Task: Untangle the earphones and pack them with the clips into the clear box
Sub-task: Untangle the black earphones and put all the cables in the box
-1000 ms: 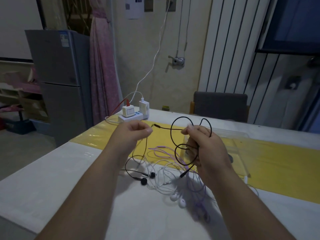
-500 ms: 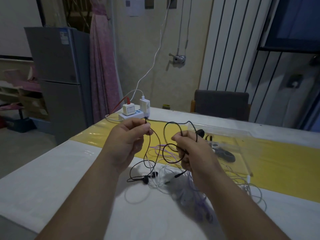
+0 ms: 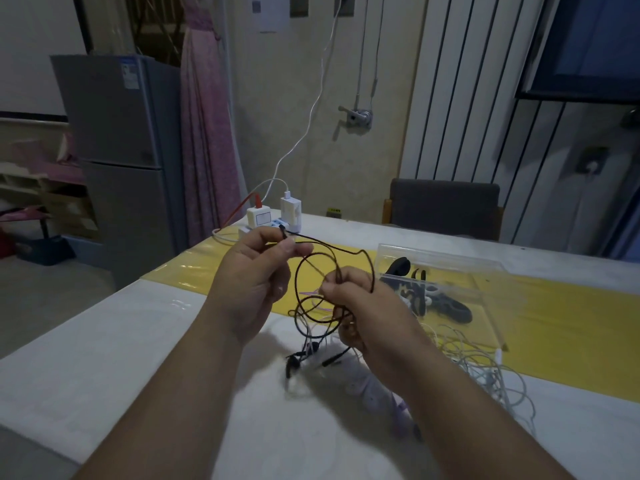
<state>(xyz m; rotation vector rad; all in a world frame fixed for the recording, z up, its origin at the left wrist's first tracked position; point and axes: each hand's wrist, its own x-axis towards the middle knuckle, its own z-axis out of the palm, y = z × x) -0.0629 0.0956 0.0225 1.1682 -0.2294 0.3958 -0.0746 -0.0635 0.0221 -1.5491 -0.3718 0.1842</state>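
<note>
Hands meet above the white table (image 3: pixel 104 341). At ten o'clock of the tangle, the left hand (image 3: pixel 252 282) pinches one end of the black earphones (image 3: pixel 313 306) between thumb and forefinger. The right hand (image 3: pixel 367 313) is closed around the black cord's loops, whose buds dangle at six o'clock (blurred). White earphones (image 3: pixel 485 368) sprawl at four o'clock. The clear box (image 3: pixel 485 271), holding dark clips (image 3: pixel 450 306), sits at two o'clock on the yellow runner (image 3: pixel 571 323).
</note>
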